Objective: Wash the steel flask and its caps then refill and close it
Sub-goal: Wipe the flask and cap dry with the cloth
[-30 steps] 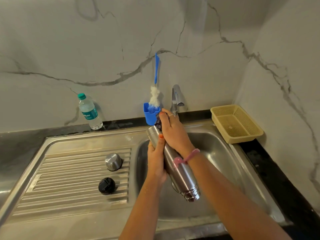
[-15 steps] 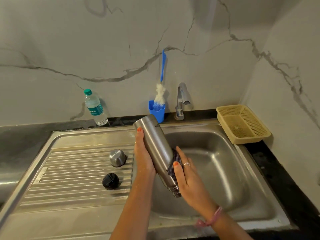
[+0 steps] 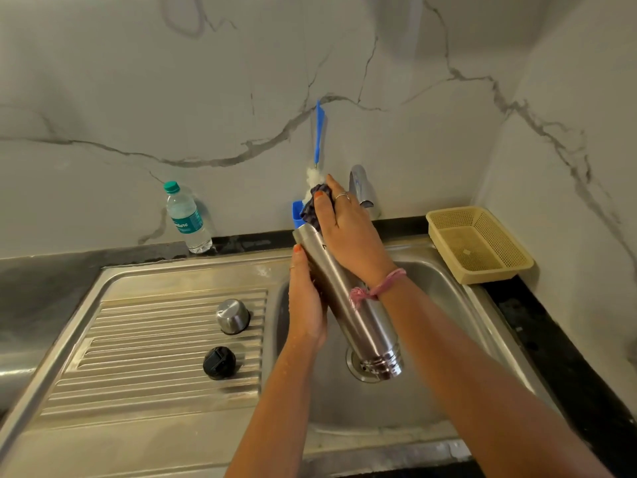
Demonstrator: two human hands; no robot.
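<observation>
1. A cylindrical brushed-steel flask (image 3: 358,312) is held tilted above the stainless-steel sink basin (image 3: 444,298), threaded mouth end lowest, over the drain.
2. The left hand (image 3: 306,305) is wrapped around the flask's left side, thumb up near the raised base.
3. The right hand (image 3: 348,229) is curled over the raised base end, and a dark scrubbing cloth (image 3: 314,208) is pinched against the steel.
4. A domed steel cap (image 3: 232,316) and a round black inner cap (image 3: 219,362) are set on the ribbed drainboard, left of the left hand, apart from each other.
5. A clear plastic water bottle with green lid (image 3: 186,220) is stood on the desk, further left and behind.
</observation>
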